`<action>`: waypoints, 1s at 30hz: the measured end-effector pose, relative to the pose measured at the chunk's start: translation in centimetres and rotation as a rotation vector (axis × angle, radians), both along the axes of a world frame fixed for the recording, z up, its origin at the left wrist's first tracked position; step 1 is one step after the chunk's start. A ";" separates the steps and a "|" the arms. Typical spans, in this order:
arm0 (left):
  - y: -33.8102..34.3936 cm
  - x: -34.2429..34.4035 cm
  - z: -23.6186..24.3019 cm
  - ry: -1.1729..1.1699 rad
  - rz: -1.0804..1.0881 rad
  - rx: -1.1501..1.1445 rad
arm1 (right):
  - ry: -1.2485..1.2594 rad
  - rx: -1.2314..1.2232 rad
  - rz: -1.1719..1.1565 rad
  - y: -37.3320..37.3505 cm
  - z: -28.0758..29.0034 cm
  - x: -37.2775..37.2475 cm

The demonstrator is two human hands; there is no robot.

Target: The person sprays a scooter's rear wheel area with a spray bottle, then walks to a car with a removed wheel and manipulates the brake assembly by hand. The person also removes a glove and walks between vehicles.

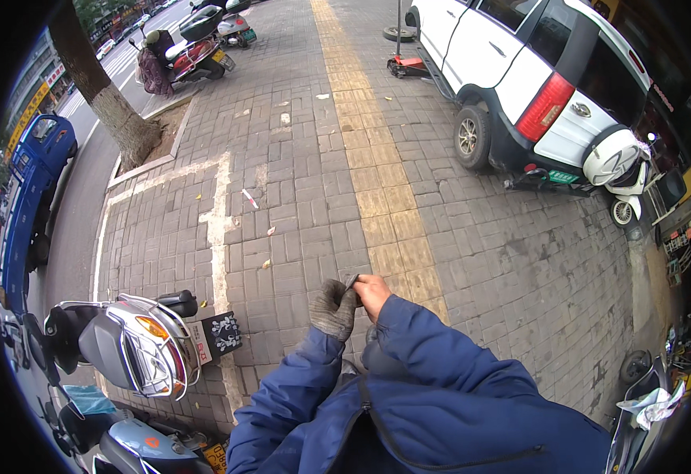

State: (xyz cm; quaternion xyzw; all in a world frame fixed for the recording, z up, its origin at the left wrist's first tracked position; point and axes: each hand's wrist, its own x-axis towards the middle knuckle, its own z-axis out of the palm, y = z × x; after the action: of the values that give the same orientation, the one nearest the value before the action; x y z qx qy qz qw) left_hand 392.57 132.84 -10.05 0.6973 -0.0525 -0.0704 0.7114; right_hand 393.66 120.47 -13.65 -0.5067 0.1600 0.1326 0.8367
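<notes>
Both my hands meet in front of my chest, above the grey paving. My left hand (333, 309) wears a dirty grey work glove, its fingers closed together. Bare and bent at the fingers, my right hand (372, 295) is pressed close against it from the right. A small, thin dark piece (352, 280) sticks up where the fingertips meet, and both hands seem to pinch it. Its kind is too small to tell. Blue jacket sleeves (449, 341) cover both my forearms.
A silver scooter (128, 347) is parked to my left, with another scooter (152, 442) nearer. A white car (511, 87) stands at the far right beside a red floor jack (408, 65). Yellow tactile paving (385, 197) runs ahead. A tree (112, 110) and blue truck (33, 189) are further left.
</notes>
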 end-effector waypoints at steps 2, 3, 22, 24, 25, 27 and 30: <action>-0.2 4.3 0.5 -0.108 -0.011 0.224 | -0.488 -0.693 0.343 0.7 -1.7 3.3; -0.3 6.0 0.7 -0.146 -0.042 0.444 | -0.729 -1.074 0.515 0.6 -2.4 4.7; -4.0 35.1 5.4 0.127 -0.095 0.097 | -0.641 0.227 0.257 -4.8 9.4 41.5; -3.4 38.8 3.9 0.374 -0.099 0.008 | -0.403 0.630 0.334 -5.0 10.8 42.9; -3.3 40.2 3.1 0.374 -0.180 -0.100 | -0.440 0.621 0.366 -5.2 11.3 43.9; -3.4 43.8 2.1 0.414 -0.329 -0.282 | -0.558 0.641 0.445 -5.4 12.2 46.3; -4.2 49.2 1.6 0.371 -0.452 -0.366 | -0.618 0.666 0.430 -6.1 13.5 50.9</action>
State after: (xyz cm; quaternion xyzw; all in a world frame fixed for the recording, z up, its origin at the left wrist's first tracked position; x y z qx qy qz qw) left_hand 441.75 128.66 -8.42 0.5040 -0.0869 -0.3413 0.7886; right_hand 444.53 114.35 -0.15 -0.2492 -0.2546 0.1897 0.9149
